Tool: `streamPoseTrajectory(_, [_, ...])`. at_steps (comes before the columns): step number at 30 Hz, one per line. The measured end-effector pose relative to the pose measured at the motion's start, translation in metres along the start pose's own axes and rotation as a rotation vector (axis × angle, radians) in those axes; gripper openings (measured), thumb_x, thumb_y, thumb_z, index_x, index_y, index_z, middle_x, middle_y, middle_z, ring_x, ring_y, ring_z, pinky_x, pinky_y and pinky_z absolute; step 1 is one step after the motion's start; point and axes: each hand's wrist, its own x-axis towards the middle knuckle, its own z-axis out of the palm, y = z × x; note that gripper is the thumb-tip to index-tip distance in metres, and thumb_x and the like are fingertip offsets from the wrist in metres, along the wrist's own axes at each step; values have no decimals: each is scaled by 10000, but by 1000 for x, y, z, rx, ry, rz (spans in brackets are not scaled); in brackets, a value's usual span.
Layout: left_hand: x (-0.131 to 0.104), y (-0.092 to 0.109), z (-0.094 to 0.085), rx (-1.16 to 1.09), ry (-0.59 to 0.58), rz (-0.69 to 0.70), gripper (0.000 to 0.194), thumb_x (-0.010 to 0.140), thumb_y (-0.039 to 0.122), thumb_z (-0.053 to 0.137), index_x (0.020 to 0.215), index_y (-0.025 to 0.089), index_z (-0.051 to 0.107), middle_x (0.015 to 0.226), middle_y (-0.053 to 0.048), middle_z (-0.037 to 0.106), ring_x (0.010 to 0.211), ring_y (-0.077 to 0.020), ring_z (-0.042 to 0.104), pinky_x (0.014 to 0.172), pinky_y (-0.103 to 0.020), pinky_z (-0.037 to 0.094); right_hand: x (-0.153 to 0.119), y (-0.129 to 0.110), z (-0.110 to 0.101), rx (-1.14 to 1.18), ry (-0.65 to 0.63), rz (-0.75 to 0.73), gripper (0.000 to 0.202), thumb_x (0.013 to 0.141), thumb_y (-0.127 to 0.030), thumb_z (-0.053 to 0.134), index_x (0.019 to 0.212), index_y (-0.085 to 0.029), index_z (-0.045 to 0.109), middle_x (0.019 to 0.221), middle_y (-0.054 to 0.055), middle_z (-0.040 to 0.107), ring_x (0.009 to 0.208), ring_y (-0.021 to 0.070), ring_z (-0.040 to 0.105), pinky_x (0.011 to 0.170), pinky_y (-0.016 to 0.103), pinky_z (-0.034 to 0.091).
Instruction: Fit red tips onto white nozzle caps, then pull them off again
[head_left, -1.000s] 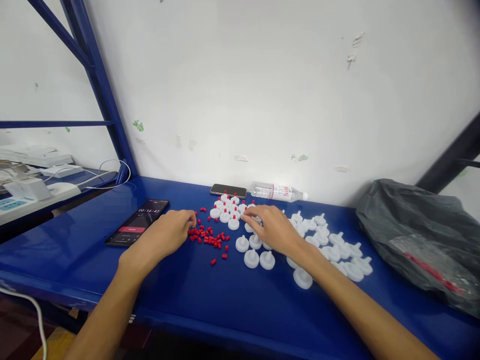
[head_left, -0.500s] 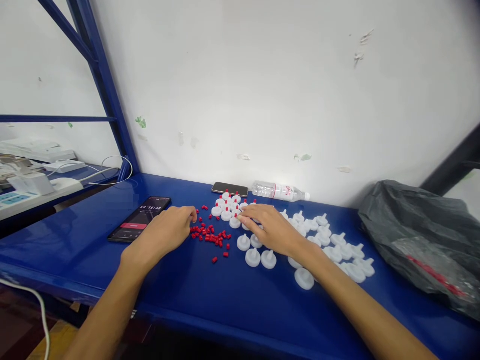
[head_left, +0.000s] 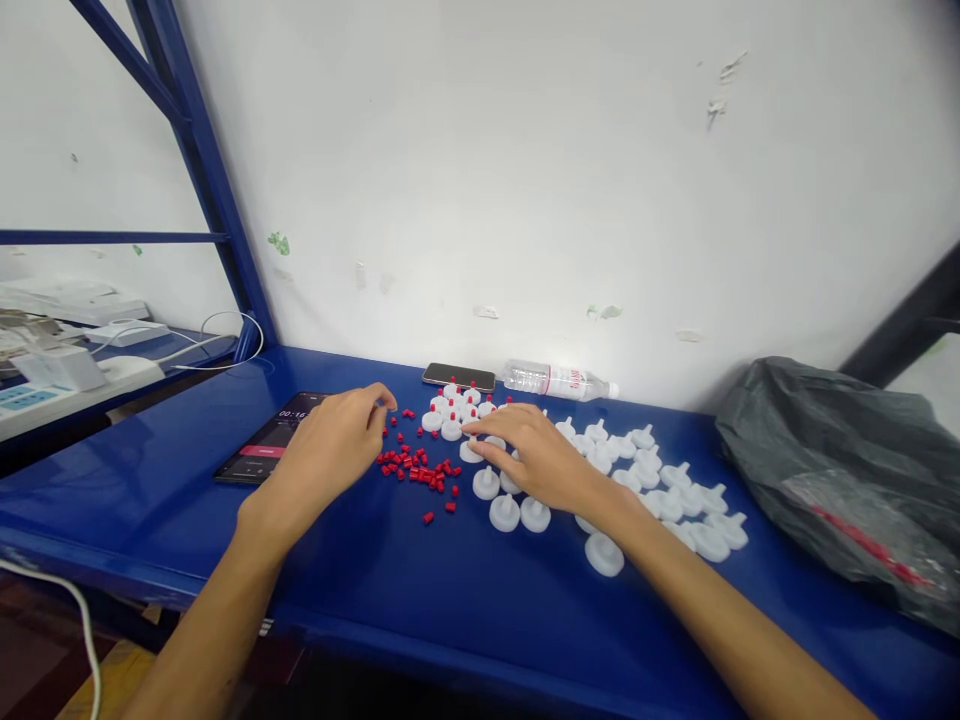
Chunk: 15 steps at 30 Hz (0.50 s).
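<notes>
My left hand [head_left: 341, 430] hovers over the left side of the loose red caps [head_left: 424, 475], fingers bent, with a gap between index finger and thumb. Nothing shows in it. My right hand [head_left: 536, 455] reaches in from the right, thumb and fingers apart, around a white disc with a stem [head_left: 469, 452] in the middle; whether it touches the disc is unclear. Behind it stands a cluster of white discs [head_left: 431, 420] with red caps on their stems. Bare-stemmed white discs [head_left: 504, 513] stand close below my right hand, and more white discs [head_left: 671, 505] spread to its right.
A phone showing a timer [head_left: 259, 450] lies at the left, partly behind my left hand. Along the wall lie a dark phone [head_left: 459, 377] and a clear plastic bottle [head_left: 559, 381]. A black plastic bag [head_left: 810, 430] sits at the right. A power strip [head_left: 75, 395] is at far left.
My left hand has lifted slightly and its fingers have come apart. My right hand has moved a little left, its thumb and fingers now spread wider.
</notes>
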Motion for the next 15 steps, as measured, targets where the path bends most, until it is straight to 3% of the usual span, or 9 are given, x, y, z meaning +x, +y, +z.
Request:
streamPoseTrajectory(4, [-12, 21, -6, -275, -8, 147, 238, 1007, 369, 456, 1052, 276, 670, 944, 23, 754, 832, -186, 677, 734, -288, 452, 2, -10, -4, 137, 182, 45, 150, 1013, -234, 579, 1101, -250, 700, 1088, 25, 765, 1016, 198, 706, 913, 352, 520])
streamPoseTrajectory(7, [-24, 40, -7, -393, -23, 202, 230, 1010, 451, 495, 1069, 299, 658, 907, 51, 746, 773, -160, 665, 686, -267, 438, 0, -20, -7, 208, 190, 54, 294, 1016, -197, 543, 1294, -282, 584, 1082, 24, 750, 990, 190, 720, 845, 326, 554])
streamPoseTrajectory(10, [-31, 53, -2, -333, -29, 222, 215, 983, 483, 554, 1022, 290, 641, 811, 51, 731, 702, -177, 648, 633, -280, 388, -3, -29, -6, 136, 189, -20, 502, 993, -193, 587, 1455, -301, 424, 1060, 18, 761, 975, 210, 730, 889, 374, 558])
streamPoseTrajectory(15, [-30, 57, 10, -199, -30, 243, 288, 1045, 424, 440, 880, 253, 603, 717, 20, 695, 638, -201, 612, 589, -302, 287, -4, -36, -1, 6, 281, -159, 520, 984, -182, 615, 1455, -294, 424, 1069, 15, 770, 1036, 222, 723, 991, 421, 536])
